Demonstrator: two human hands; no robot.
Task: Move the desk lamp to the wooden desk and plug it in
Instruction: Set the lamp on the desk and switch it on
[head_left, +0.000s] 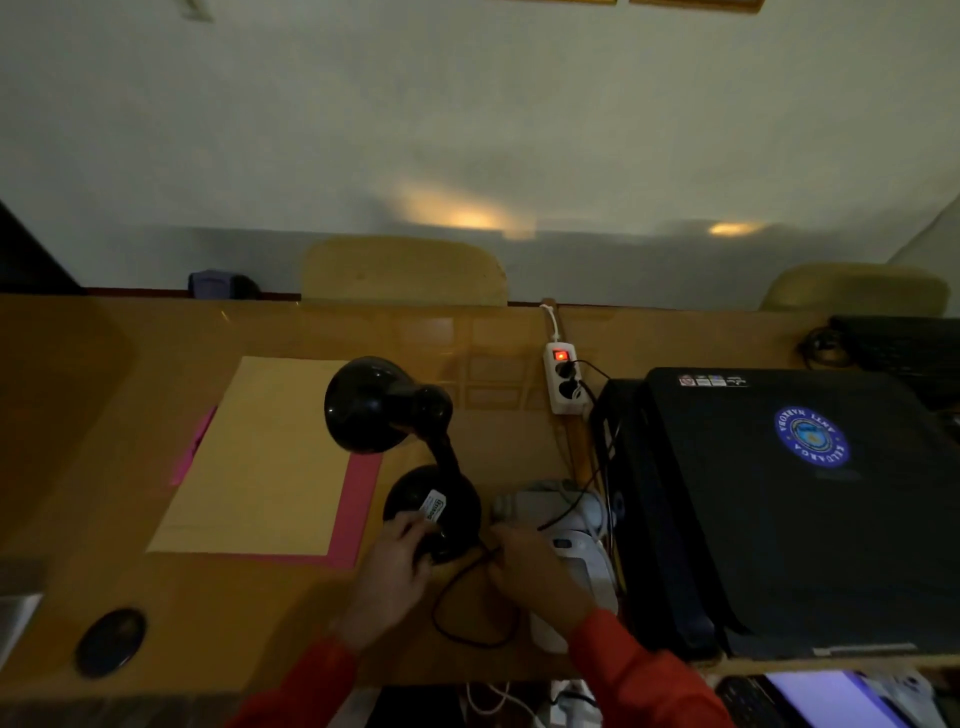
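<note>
Left hand (397, 558): fingers curled over the near rim of the desk lamp (415, 457) base, apparently steadying it; how firmly it grips cannot be told in this dim, soft frame. Right hand (524, 558): closed around the lamp's black cord (467, 608) just beside the base, the fingers pinched on it.

The lamp stands upright on the wooden desk (130, 467), base at the near centre, neck rising away from the person, shade turned to the far left over a tan envelope (260, 457) lying on a pink folder (358, 499). The cord loops slackly toward the near edge; its plug end is not identifiable.

Deciding relation: the white power strip (563, 379), switch lit red, lies beyond and slightly right of the right hand, long axis running away from the person. Both visible sockets appear occupied. The right hand is nearer, so it is judged the one to carry the plug forward. A black printer (779, 499) crowds the right side; grey devices (561, 519) lie between.
</note>
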